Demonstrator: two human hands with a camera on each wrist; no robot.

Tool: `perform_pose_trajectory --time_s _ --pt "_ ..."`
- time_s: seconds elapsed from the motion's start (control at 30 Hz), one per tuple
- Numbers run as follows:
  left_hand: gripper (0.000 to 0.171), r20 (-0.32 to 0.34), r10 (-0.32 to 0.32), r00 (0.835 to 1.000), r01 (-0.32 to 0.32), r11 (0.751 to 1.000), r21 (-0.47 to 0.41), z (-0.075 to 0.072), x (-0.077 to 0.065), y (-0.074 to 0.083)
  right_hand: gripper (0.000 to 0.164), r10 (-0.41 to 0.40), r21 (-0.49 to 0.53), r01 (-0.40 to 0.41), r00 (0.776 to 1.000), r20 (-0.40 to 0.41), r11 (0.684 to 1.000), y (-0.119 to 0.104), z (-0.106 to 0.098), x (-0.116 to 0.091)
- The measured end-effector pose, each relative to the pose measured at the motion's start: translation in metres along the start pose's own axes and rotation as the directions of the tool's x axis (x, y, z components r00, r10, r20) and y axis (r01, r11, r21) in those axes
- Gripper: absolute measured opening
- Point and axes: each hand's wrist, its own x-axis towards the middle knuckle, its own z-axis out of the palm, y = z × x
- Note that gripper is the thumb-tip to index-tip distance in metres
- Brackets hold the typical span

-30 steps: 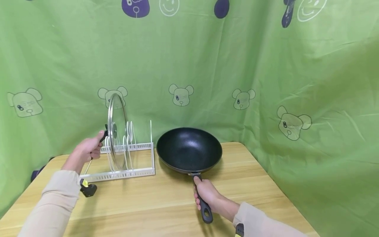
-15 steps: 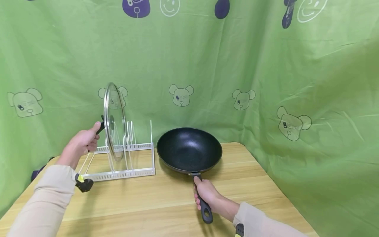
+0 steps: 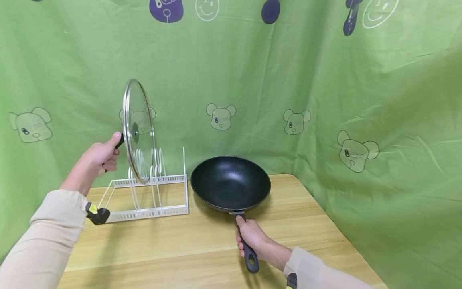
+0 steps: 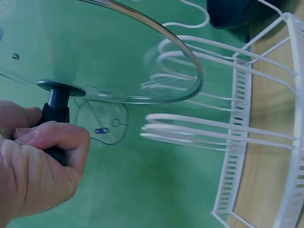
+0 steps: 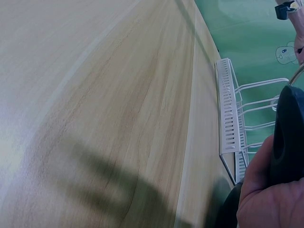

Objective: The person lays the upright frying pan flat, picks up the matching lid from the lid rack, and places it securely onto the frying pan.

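A glass pot lid (image 3: 138, 108) with a steel rim stands on edge, held up over the left part of a white wire rack (image 3: 148, 212). My left hand (image 3: 100, 156) grips its black knob; in the left wrist view the fingers (image 4: 61, 135) curl round the knob (image 4: 54, 114). The lid's lower rim overlaps the tops of the rack's loops in the head view. To the right, a black wok (image 3: 231, 182) faces up over the table, and my right hand (image 3: 252, 237) holds its black handle (image 3: 251, 261), thumb along the top.
The rack stands at the back left of the wooden table (image 3: 173, 253), its wire loops (image 4: 213, 128) upright. A green curtain (image 3: 245, 60) with bear prints hangs close behind the table and along its right side.
My left hand has lifted the lid upward and slightly left, from down between the rack's loops to above them. The right hand and the wok have stayed in place.
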Motion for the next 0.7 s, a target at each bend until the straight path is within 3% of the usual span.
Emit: perform_pose_trajectory --time_s 0.3,0.5,0.7 --pt "0.053 -0.033 0.032 0.999 -0.031 0.999 0.042 0.008 -0.008 0.025 0.036 0.006 -0.004 -0.006 1.0 0.005 1.0 0.001 -0.001 0.001" --pt "0.054 -0.058 0.088 0.994 -0.077 0.983 0.169 0.015 -0.012 0.038 0.037 0.005 -0.006 -0.005 1.0 -0.002 1.0 0.002 0.0 0.001" --pt "0.054 -0.088 0.153 0.984 -0.123 0.951 0.285 0.025 -0.015 0.053 0.037 0.004 -0.004 -0.004 1.0 0.005 1.0 0.001 -0.002 0.001"
